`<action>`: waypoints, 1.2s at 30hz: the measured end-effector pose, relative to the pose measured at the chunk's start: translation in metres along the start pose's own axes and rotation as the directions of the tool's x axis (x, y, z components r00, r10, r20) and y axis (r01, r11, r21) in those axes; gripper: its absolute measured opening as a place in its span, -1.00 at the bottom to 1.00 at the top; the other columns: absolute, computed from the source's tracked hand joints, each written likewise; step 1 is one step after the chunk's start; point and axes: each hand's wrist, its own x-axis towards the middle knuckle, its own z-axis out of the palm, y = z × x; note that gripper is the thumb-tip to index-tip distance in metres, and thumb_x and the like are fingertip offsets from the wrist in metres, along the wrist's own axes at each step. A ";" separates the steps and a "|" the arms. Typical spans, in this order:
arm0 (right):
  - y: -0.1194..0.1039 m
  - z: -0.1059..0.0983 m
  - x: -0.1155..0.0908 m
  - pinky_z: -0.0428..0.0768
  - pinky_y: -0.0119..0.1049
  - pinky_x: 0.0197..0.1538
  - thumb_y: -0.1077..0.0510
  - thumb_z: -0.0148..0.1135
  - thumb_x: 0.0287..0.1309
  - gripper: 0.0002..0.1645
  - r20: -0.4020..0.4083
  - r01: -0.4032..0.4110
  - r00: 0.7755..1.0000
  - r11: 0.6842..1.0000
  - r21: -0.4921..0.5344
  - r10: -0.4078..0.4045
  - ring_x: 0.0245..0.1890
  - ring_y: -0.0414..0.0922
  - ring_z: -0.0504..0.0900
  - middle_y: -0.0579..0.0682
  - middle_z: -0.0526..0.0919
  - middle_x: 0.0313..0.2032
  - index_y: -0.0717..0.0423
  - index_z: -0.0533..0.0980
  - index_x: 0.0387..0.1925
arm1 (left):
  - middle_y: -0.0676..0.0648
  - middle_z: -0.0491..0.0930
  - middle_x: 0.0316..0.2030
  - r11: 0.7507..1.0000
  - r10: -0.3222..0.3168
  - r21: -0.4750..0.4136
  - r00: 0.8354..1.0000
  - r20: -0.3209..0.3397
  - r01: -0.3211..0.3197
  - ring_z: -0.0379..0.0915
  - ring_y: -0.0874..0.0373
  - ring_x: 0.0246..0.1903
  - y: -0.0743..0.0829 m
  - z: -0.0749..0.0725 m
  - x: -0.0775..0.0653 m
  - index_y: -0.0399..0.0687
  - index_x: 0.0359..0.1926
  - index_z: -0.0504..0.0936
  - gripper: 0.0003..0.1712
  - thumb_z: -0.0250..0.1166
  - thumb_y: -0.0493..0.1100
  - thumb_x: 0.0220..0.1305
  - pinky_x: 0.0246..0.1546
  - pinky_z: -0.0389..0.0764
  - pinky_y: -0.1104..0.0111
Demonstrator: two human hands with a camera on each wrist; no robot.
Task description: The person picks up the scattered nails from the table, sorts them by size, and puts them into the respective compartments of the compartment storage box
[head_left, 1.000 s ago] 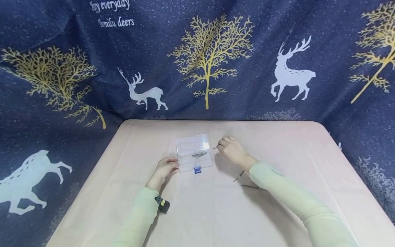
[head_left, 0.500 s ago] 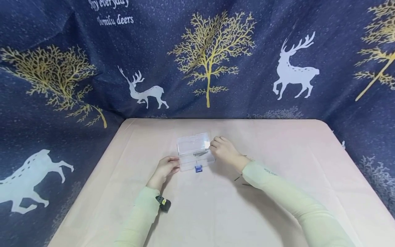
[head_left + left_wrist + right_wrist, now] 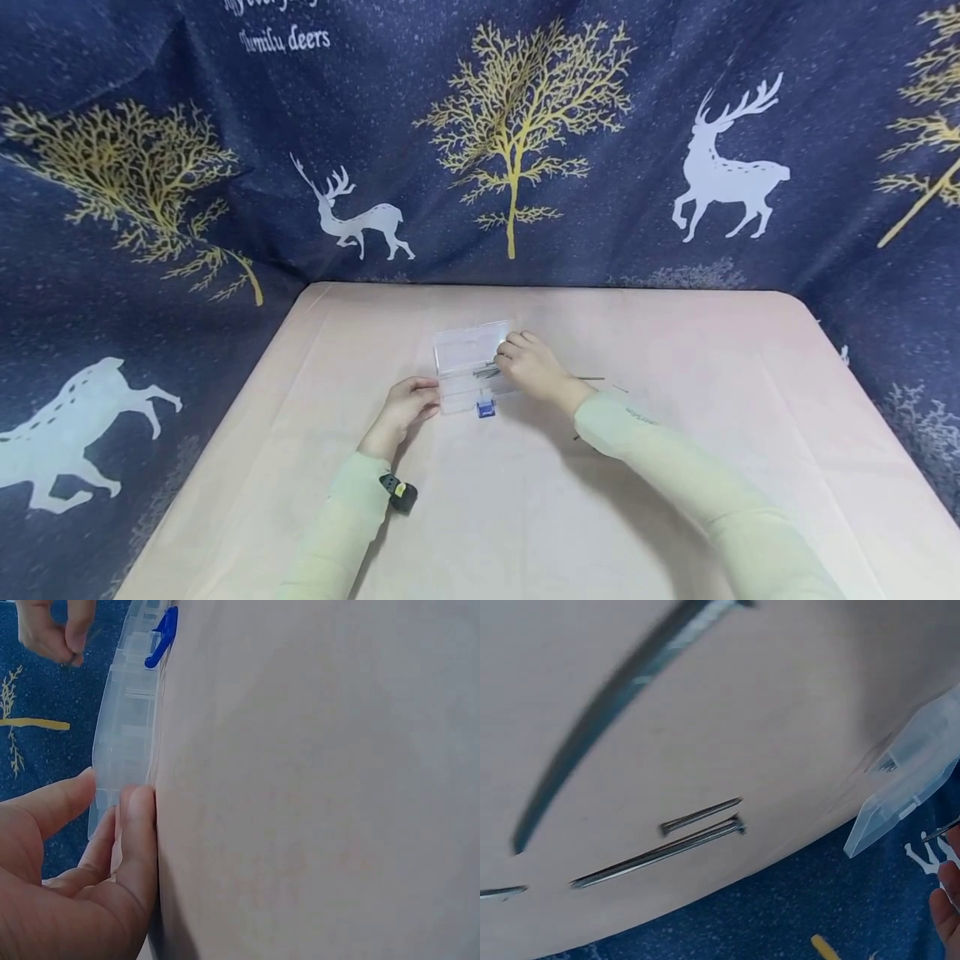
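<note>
Gripping, with left hand, the nearest end of open box between both hands; pinching, with right hand, a nail over its other end. Showing loose nails near right hand.

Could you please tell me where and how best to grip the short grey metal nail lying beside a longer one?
I'd pinch the short grey metal nail across its mid-shaft from above, since it lies flat, thin and straight. Probably lean in from the side away from the longer grey metal nail, which lies close alongside.
</note>
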 end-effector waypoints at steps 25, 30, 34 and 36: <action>-0.014 0.010 0.005 0.51 -0.37 -0.31 0.13 0.35 -0.03 -0.91 0.086 -0.080 0.993 0.996 0.045 0.076 -0.33 -0.14 0.48 -0.08 0.67 -0.35 0.06 0.63 -0.44 | -0.35 0.55 0.00 0.995 0.023 -0.096 0.999 -0.044 -0.027 0.54 0.23 -0.30 0.004 0.007 -0.005 -0.40 0.08 0.49 -0.62 0.15 -0.41 0.21 -0.07 0.69 0.38; -0.014 0.005 0.000 0.53 -0.34 -0.27 0.10 0.31 0.08 -0.90 0.103 -0.116 0.989 0.990 0.083 0.107 -0.33 -0.15 0.49 -0.09 0.66 -0.36 0.05 0.63 -0.44 | -0.35 0.52 0.06 0.994 0.014 -0.104 0.999 -0.032 -0.018 0.56 0.19 -0.25 0.002 0.004 -0.004 -0.35 0.11 0.49 -0.60 0.16 -0.39 0.23 -0.06 0.69 0.34; -0.014 0.000 -0.004 0.54 -0.33 -0.23 0.10 0.28 0.12 -0.89 0.125 -0.124 0.986 0.988 0.087 0.112 -0.33 -0.15 0.49 -0.10 0.65 -0.38 0.04 0.63 -0.42 | -0.37 0.50 0.06 0.993 0.012 -0.115 1.000 -0.017 -0.014 0.57 0.15 -0.24 0.001 0.002 -0.005 -0.38 0.11 0.47 -0.61 0.14 -0.38 0.24 -0.07 0.70 0.29; -0.014 -0.003 -0.007 0.55 -0.32 -0.22 0.10 0.29 0.11 -0.90 0.131 -0.126 0.985 0.988 0.087 0.114 -0.32 -0.15 0.49 -0.11 0.64 -0.38 0.04 0.63 -0.41 | -0.39 0.49 0.07 0.992 0.010 -0.124 1.000 -0.012 -0.012 0.56 0.15 -0.23 0.001 0.002 -0.006 -0.39 0.12 0.47 -0.60 0.14 -0.39 0.25 -0.07 0.70 0.29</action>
